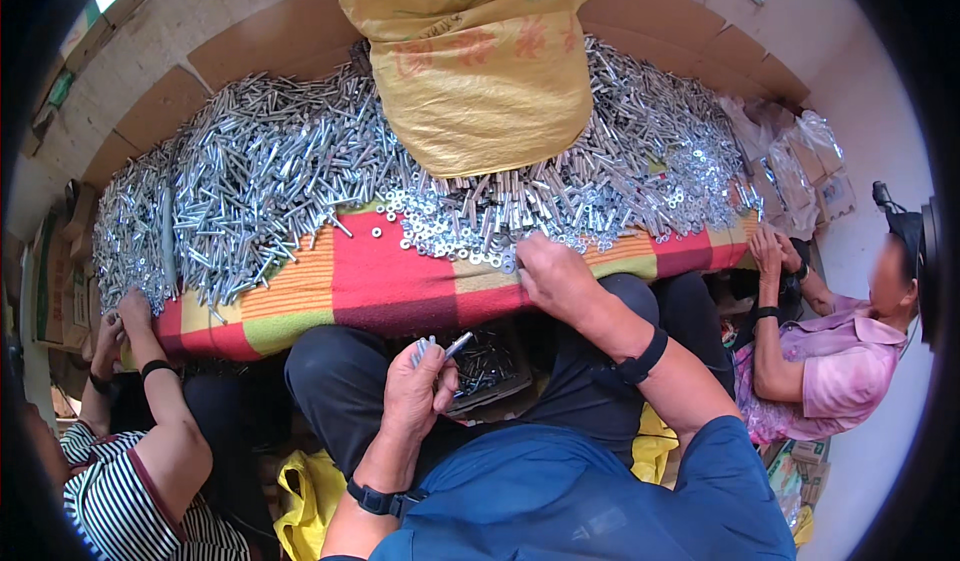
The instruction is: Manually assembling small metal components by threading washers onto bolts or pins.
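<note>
My left hand is over my lap, its fingers closed around a few silvery metal bolts whose ends stick out past the thumb. My right hand reaches to the near edge of the heap, fingers bent together and pointing down among loose washers. What its fingertips pinch, if anything, is hidden. Behind the washers lies a broad heap of shiny bolts and metal sleeves. Below, between my knees, a dark box has more metal pieces in it.
A checked cloth covers the table's front. A large yellow woven sack rests on the heap. One person in stripes works at left; another in pink at right, hands at the table edge. Clear plastic bags are at far right.
</note>
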`<state>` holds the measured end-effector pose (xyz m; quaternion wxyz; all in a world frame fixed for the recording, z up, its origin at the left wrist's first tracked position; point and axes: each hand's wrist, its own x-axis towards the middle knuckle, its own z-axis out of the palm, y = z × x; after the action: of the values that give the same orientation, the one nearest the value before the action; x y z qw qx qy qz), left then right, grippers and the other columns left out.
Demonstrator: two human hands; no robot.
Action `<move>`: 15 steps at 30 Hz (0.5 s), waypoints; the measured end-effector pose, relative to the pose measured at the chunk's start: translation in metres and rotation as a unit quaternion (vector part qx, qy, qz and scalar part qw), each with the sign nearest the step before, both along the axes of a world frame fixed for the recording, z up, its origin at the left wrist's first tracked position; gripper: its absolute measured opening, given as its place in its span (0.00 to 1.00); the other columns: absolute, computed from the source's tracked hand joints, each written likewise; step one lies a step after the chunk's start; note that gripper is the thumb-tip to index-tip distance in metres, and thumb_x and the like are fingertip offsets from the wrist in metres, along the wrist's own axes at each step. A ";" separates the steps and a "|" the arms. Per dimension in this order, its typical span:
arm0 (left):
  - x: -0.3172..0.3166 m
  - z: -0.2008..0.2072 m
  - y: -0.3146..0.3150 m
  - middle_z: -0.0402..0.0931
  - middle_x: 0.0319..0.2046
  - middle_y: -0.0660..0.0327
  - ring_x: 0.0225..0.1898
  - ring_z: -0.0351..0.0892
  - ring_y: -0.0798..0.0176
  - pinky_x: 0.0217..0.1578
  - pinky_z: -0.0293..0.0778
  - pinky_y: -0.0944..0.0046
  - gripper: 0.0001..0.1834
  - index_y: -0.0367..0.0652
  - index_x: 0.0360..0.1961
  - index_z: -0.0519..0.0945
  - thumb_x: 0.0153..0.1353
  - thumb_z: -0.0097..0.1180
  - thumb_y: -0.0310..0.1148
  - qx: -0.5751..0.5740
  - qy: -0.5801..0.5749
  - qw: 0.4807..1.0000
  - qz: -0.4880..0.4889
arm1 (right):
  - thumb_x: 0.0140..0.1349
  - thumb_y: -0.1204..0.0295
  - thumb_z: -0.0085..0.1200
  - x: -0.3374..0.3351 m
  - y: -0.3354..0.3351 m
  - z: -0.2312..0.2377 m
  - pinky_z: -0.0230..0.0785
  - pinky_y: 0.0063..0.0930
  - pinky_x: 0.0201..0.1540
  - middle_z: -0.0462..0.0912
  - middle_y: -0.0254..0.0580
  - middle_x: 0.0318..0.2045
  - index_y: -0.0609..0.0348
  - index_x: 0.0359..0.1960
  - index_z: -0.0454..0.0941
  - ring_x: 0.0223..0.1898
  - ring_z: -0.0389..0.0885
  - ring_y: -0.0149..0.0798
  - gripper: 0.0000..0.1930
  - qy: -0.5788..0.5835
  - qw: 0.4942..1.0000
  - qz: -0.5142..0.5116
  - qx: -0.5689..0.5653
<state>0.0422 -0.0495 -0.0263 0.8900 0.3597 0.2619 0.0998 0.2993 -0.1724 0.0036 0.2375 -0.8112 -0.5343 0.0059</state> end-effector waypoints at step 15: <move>0.002 0.007 0.002 0.74 0.18 0.61 0.12 0.64 0.72 0.14 0.60 0.71 0.14 0.42 0.36 0.76 0.73 0.55 0.42 -0.017 -0.017 0.999 0.035 | 0.69 0.74 0.57 -0.067 0.011 0.044 0.74 0.19 0.27 0.82 0.34 0.29 0.63 0.43 0.78 0.25 0.81 0.25 0.06 0.644 0.762 0.043 0.049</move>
<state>0.0443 -0.0477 -0.0193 0.8962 0.3335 0.2609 0.1326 0.2326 -0.1614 0.0477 0.5646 -0.5799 -0.2892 0.5113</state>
